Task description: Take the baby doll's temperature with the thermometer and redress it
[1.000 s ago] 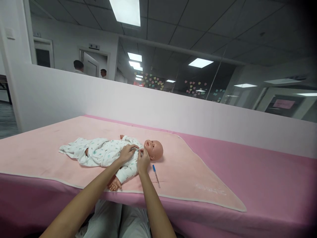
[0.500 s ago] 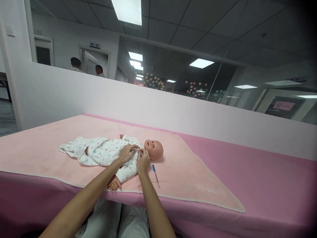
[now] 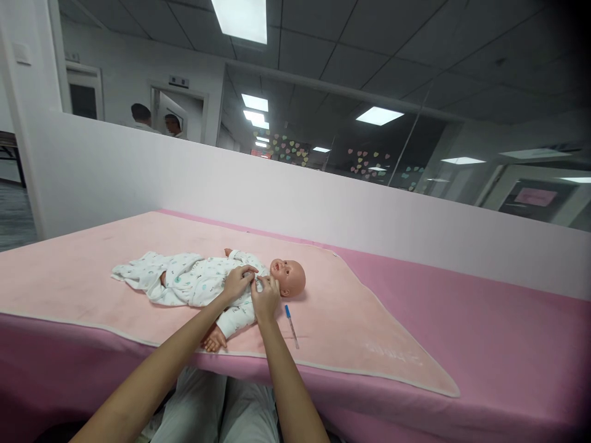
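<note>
A baby doll (image 3: 292, 278) lies on its back, its head to the right, dressed in a white patterned baby outfit (image 3: 184, 280). At the chest near the collar, my left hand (image 3: 239, 283) has its fingers bent and closed on the outfit's cloth. Beside it, just below the doll's chin, my right hand (image 3: 266, 298) pinches the same cloth near the neckline. The fingertips of both hands almost meet, and the small bit of fabric between them is mostly hidden. One doll hand pokes out of the near sleeve.
A blue-capped pen-like thermometer or pen (image 3: 292, 326) lies right of my right forearm. Under the doll is a peach blanket (image 3: 369, 332) over a pink-covered table (image 3: 508, 344). A low white wall (image 3: 323, 209) with glass above stands behind; two people are beyond it.
My right hand's fingertips have shifted slightly left and down along the collar, toward my left hand. Beyond the glass, one person has moved left. The doll stays put.
</note>
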Available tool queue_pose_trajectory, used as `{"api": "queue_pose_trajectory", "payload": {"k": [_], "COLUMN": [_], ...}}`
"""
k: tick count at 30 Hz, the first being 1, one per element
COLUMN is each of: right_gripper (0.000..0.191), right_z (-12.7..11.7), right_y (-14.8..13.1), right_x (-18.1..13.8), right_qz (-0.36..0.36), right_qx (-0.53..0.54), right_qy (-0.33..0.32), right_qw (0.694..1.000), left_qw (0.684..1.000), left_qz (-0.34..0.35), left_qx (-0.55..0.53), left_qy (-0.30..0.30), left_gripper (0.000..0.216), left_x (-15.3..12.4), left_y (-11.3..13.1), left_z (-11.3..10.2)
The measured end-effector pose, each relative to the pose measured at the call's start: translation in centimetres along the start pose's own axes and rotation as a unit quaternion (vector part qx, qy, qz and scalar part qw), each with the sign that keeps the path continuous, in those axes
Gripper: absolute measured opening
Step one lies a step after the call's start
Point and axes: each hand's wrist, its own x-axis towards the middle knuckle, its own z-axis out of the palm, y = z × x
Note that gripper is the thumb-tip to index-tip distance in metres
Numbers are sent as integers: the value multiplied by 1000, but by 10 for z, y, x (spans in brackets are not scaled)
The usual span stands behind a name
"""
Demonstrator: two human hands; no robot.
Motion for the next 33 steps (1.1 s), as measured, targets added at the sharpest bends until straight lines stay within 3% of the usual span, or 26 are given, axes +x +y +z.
{"api": "queue_pose_trajectory", "payload": {"k": [6,9,12,16,20,26,33], "right_gripper": [20,19,21,23,20,8,5], "right_z": [3,5,7,9,10,18,17], "right_y": [3,4,2,-6,-14,-22,-23], "right_x": [-1,-2,-2,2,10,14,10], "right_qz": [3,-15,-88,-168,-161,-117,-109], "right_qx": [-11,-2,27,35,12,-12,-23], "right_qy": [27,35,11,-58,-113,-93,-92], "right_qw": [1000,999,996,983,980,989,990], "left_qw": [994,973,944,936,935,939,932], "left_qz": [78,179,245,239,214,166,181], "left_qx": [28,137,218,251,272,277,289], "left_qy": [76,55,33,67,79,118,125], "left_gripper": [17,17,22,26,27,27,30], "left_x": [-3,-11,-22,-31,-32,-34,-34], "left_y": [-1,-4,-11,-20,-20,-15,-14], "left_z": [-6,-17,-31,-39,-37,-38,-39]}}
